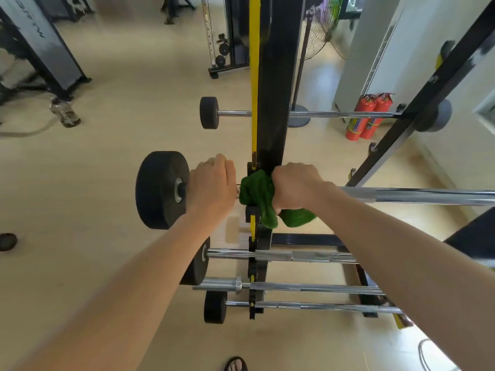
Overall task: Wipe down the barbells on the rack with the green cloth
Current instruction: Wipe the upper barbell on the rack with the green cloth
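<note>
1. The right hand [296, 184] is gripping the green cloth [261, 198], fingers curled down around it and around the barbell [417, 196] beneath; the fingertips themselves are hidden under the hand.
2. The cloth is sitting bunched on the bar right at the black rack [273, 103] upright, with loose ends hanging below the wrist.
3. The left hand [213, 183] is closing over the same bar, between the cloth and the black weight plate [158, 190], fingers curled around it.
4. The two hands are lying close together, with the cloth between them.
5. Another barbell [334, 114] is resting higher on the rack, and three more bars [308, 287] are lying on the lower pegs.
6. Two red fire extinguishers [367, 116] are standing by the wall behind.
</note>
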Motion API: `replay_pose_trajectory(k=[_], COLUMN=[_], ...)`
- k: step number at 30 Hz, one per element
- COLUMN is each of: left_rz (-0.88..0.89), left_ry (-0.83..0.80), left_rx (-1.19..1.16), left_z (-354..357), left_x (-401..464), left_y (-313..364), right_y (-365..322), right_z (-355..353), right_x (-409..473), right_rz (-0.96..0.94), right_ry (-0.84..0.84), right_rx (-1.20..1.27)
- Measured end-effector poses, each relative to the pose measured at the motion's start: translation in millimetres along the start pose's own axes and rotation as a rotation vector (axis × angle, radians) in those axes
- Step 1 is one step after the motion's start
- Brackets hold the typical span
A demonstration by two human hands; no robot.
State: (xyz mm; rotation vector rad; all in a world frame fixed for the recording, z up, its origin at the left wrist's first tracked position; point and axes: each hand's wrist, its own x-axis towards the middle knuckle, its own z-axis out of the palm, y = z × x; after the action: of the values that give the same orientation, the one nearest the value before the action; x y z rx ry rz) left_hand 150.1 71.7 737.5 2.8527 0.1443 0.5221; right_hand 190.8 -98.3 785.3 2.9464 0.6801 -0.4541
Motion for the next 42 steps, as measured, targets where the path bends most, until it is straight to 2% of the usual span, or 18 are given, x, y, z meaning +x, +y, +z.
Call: replay_pose_trajectory(k=[3,5,7,8,10,12,14,16,19,21,23,30,33,36,38,40,42], left_rz=[0.056,0.108,0.166,0.159,0.044,-0.119,-0.201,-0.189,-0.206,-0.226,-0.261,-0.318,-0.318,-0.306,-0.31,-0.304,-0.302], left_ry=[0.027,0.075,0.131,0.132,0.08,-0.04,-0.082,-0.035,0.008,0.019,0.027,0.065,0.07,0.069,0.066,0.066,0.068], left_rx=[0.017,0.044,0.156,0.217,0.268,0.201,0.145,0.167,0.149,0.101,0.043,-0.052,-0.055,-0.064,-0.07,-0.074,-0.081], left_z=[-15,-37,-60,-68,-74,-70,-63,-60,-59,-58,-59,-60,-60,-59,-59,-59,-59], left_x=[-1,2,6,9,17,21,21,20,19,18,18,18,18,18,18,19,18], left_y=[-4,-7,-16,-25,-46,-58,-57,-54,-58,-59,-60,-65,-64,-64,-65,-65,-65], right_y=[5,6,2,-2,-12,-20,-22,-21,-36,-53,-75,-119,-121,-116,-108,-102,-101], right_z=[-8,-11,-7,0,18,28,23,10,-10,-16,-16,-1,-16,-19,-9,-1,-3], right_x=[10,12,5,-3,-21,-36,-43,-46,-54,-53,-43,-4,7,7,-1,-5,2], right_rz=[0.028,0.025,0.019,0.015,0.006,-0.004,-0.018,-0.029,-0.082,-0.12,-0.097,0.008,0.047,-0.141,-0.252,-0.292,-0.271], right_ry=[-0.223,-0.284,-0.193,-0.072,0.211,0.361,0.361,0.314,0.262,0.288,0.316,0.346,0.165,-0.077,-0.039,0.047,0.063], right_rx=[0.116,0.17,0.092,0.023,-0.056,0.003,0.093,0.207,0.521,0.704,0.776,0.553,0.562,0.288,0.154,0.19,0.186])
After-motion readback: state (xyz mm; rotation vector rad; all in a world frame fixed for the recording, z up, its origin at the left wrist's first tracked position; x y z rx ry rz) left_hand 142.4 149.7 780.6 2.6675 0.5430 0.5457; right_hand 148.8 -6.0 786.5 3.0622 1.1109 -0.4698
